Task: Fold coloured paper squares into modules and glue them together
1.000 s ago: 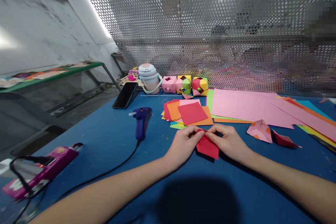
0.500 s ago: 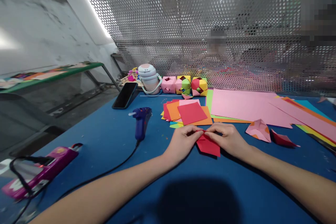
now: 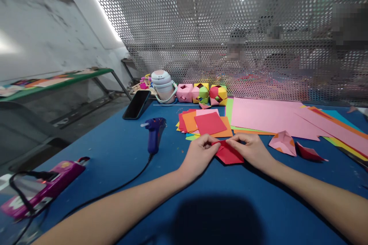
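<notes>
A folded piece of red paper (image 3: 230, 154) is held between my two hands, low over the blue table (image 3: 163, 214). My left hand (image 3: 200, 154) pinches its left upper edge with thumb and fingertips. On the other side, my right hand (image 3: 249, 149) pinches the upper edge with thumb and forefinger. Just beyond the hands lies a pile of paper squares, a red square (image 3: 210, 123) on top, with orange, pink and other colours under it. To the right rest a folded pink paper piece (image 3: 283, 142) and a folded dark red paper piece (image 3: 309, 152).
A blue glue gun (image 3: 154, 138) lies left, its cord running to a magenta power strip (image 3: 54, 183). Behind are a phone (image 3: 137, 104), a lidded bottle (image 3: 163, 87) and several woven paper balls (image 3: 200, 93). Large pink sheets (image 3: 267, 116) lie right, before a perforated metal panel (image 3: 198, 19).
The red paper has tipped and turned slightly between my fingers, its lower edge now higher and flatter. My hands have barely shifted.
</notes>
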Motion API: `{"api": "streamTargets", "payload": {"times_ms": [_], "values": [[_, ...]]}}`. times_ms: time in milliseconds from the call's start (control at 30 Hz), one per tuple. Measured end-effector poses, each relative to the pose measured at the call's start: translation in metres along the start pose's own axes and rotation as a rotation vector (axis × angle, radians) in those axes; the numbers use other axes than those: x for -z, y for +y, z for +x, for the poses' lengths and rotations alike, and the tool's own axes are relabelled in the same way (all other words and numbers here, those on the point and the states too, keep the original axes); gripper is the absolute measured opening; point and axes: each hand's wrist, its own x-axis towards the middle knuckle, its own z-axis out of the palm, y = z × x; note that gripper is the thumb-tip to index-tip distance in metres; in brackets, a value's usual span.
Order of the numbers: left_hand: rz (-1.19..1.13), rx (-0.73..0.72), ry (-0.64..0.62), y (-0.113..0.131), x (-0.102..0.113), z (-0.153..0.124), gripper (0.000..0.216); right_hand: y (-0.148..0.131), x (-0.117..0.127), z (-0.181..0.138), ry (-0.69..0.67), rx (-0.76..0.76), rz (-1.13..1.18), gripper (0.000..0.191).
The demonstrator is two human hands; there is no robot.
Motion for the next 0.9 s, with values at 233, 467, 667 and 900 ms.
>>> {"api": "streamTargets", "payload": {"times_ms": [233, 467, 667, 900], "values": [[-0.147, 0.037, 0.059, 0.004, -0.002, 0.000, 0.018, 0.000, -0.001, -0.002, 0.022, -0.039, 0.075, 0.026], [-0.311, 0.098, -0.018, 0.002, -0.007, -0.005, 0.018, 0.003, -0.016, -0.009, 0.130, 0.018, -0.008, 0.037], [-0.235, 0.121, -0.072, 0.002, -0.010, -0.010, 0.015, 0.001, -0.017, -0.013, 0.113, 0.064, -0.039, 0.025], [-0.329, 0.191, -0.098, 0.005, -0.013, -0.014, 0.015, -0.001, -0.016, -0.014, 0.125, 0.184, -0.022, 0.006]]}}
